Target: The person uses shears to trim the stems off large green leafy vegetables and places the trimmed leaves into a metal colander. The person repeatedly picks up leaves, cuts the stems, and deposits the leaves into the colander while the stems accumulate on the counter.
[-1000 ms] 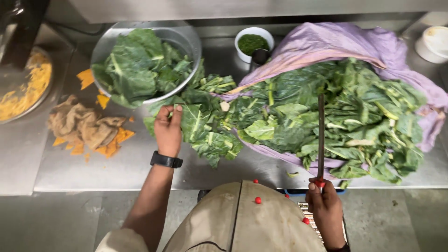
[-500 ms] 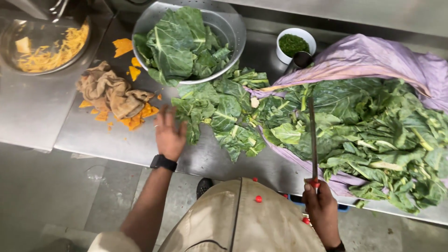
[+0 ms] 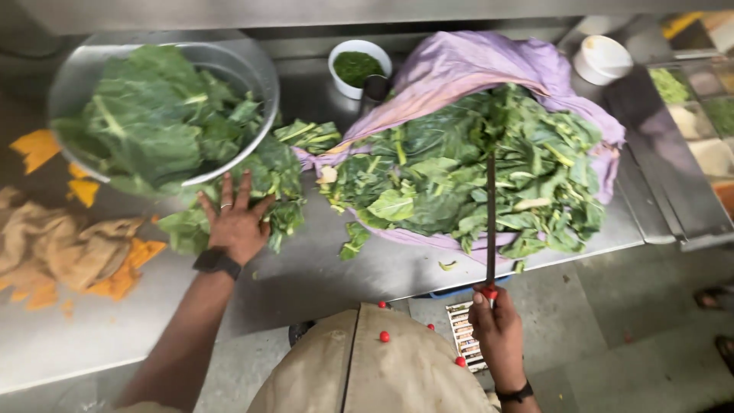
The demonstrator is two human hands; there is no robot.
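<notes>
The left hand (image 3: 235,222) is laid flat with its fingers spread wide on a small pile of leaves (image 3: 264,191) just below the bowl (image 3: 252,65). Nothing is gripped by it. The bowl is filled with more green leaves. A knife (image 3: 490,214) is held tight in the closed right hand (image 3: 497,329), and its long blade is pointed up over the big heap (image 3: 466,176) on the purple cloth (image 3: 474,65). A small cup (image 3: 359,67) of chopped greens is seen behind.

Steel counter (image 3: 321,268) w/ grey tiled floor (image 3: 612,336) (drain grate (image 3: 462,336) below).
</notes>
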